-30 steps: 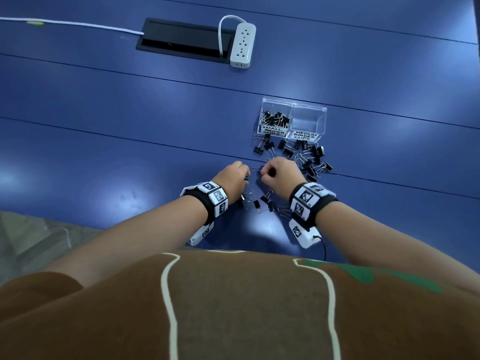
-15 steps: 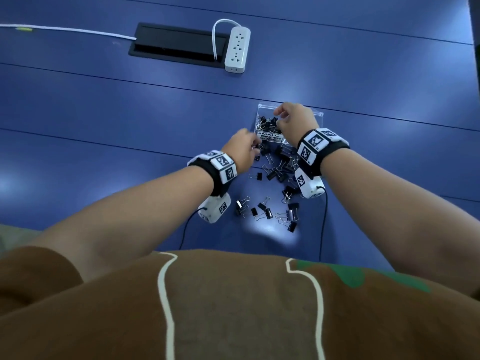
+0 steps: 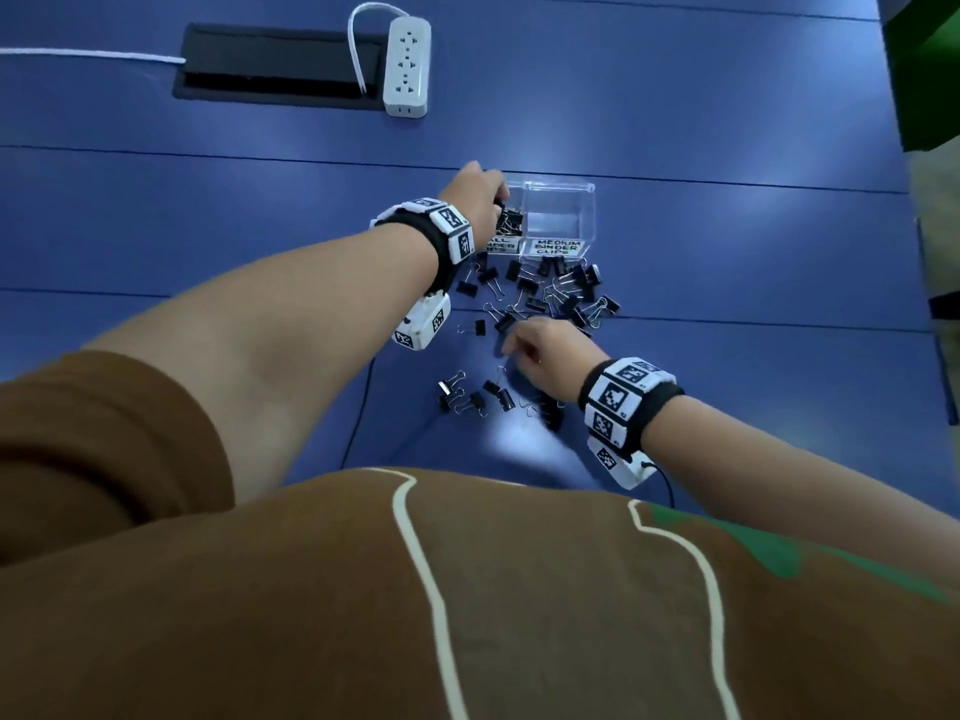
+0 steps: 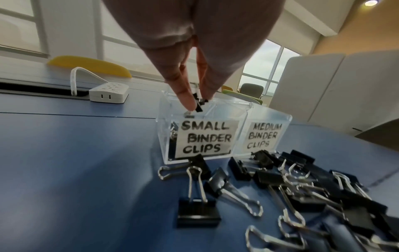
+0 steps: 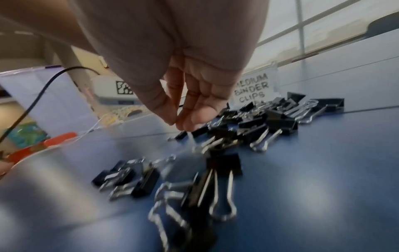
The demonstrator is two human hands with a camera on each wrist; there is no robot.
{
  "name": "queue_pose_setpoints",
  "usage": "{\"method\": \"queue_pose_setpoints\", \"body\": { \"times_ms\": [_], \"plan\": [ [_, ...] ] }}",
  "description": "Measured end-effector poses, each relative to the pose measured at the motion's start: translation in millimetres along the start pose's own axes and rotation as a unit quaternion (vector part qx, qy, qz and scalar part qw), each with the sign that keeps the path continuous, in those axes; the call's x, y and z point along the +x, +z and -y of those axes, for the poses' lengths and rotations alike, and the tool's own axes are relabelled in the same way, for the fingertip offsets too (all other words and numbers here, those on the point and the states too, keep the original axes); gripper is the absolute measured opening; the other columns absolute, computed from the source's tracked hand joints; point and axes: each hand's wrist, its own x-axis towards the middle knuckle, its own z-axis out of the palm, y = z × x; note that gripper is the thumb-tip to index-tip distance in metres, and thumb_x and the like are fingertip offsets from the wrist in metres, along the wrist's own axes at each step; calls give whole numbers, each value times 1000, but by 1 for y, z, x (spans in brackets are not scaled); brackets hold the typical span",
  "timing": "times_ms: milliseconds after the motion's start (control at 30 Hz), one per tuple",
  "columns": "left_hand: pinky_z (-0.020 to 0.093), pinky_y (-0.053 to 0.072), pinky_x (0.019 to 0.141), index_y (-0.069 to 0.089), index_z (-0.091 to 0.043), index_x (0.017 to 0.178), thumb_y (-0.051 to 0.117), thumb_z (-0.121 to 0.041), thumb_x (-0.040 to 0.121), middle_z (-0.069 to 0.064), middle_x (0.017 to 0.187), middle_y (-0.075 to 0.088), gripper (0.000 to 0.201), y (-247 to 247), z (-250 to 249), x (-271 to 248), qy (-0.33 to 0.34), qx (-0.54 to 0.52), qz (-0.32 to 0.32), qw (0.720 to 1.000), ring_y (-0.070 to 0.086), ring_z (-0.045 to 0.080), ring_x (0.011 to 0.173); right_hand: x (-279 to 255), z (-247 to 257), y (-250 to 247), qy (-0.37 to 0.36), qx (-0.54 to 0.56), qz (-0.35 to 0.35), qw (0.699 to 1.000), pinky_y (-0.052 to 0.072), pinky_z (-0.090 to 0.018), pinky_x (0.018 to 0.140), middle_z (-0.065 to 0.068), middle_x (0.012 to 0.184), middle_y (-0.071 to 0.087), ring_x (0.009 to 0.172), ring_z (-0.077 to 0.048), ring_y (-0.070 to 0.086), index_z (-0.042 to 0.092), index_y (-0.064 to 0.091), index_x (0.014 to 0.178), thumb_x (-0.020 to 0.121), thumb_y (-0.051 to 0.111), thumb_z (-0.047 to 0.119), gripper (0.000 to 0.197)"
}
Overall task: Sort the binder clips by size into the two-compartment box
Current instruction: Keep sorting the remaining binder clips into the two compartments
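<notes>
The clear two-compartment box (image 3: pixel 560 188) stands on the blue table, labelled "small binder clips" on the left (image 4: pixel 207 138) and "medium binder clips" on the right (image 4: pixel 262 136). Several small clips lie in the left compartment; the right one looks bare. My left hand (image 3: pixel 493 194) is over the small compartment, and its fingertips (image 4: pixel 185 100) pinch a small black clip (image 4: pixel 199 107). Loose black clips (image 3: pixel 566 293) lie piled in front of the box, with a smaller group (image 3: pixel 478 397) nearer me. My right hand (image 3: pixel 511 348) hovers low between them with its fingertips (image 5: pixel 170 117) pressed together. Blur hides whether they hold a clip's wire handle.
A white power strip (image 3: pixel 407 67) and a black cable slot (image 3: pixel 275 65) sit at the far side, and a white cable (image 3: pixel 93 55) runs off to the left. Wrist-camera wires trail over the table near my body. Something green (image 3: pixel 924 70) stands at the far right.
My left hand moved forward from beside the box to over the small compartment. My right hand drew back from the box to the loose clips nearer me.
</notes>
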Motion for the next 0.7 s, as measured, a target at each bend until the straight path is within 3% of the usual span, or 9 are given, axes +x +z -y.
{"method": "queue_pose_setpoints", "body": {
  "times_ms": [100,200,333,567,700],
  "plan": [
    [33,44,97,60,-10,115,48,-5,92,12,126,51,27,3,-1,-12,26,-4,4,1000,52,27,115,-9,2,17,-25,-16,37,999,50,-34,78,-10,100,63,79,-22,54,9,66,95,83,54,6,18],
    [35,40,103,61,-11,114,48,-4,89,12,125,52,28,3,-1,-35,53,-7,-20,998,45,27,121,-13,6,28,-36,-48,68,996,50,-35,77,-9,101,60,89,-25,55,8,63,94,79,61,13,16],
    [32,39,94,63,-11,105,53,-9,87,12,114,53,21,16,12,-81,52,-19,-3,998,47,26,110,-7,5,31,-19,-74,81,994,48,-35,83,-11,104,59,96,-29,56,9,60,95,81,63,15,16],
    [34,49,87,62,-13,98,62,-19,83,3,95,54,15,47,51,-155,-31,-28,98,994,56,21,88,6,4,13,33,-17,-12,999,48,-32,78,-1,89,54,79,-18,50,13,59,85,80,65,12,8],
    [35,51,85,60,-11,101,68,-21,81,7,100,57,24,57,57,-176,-46,-53,102,992,55,20,82,3,7,19,-9,-34,14,999,42,-28,85,-6,96,55,91,-21,50,8,62,91,79,64,8,12]
  ]
}}
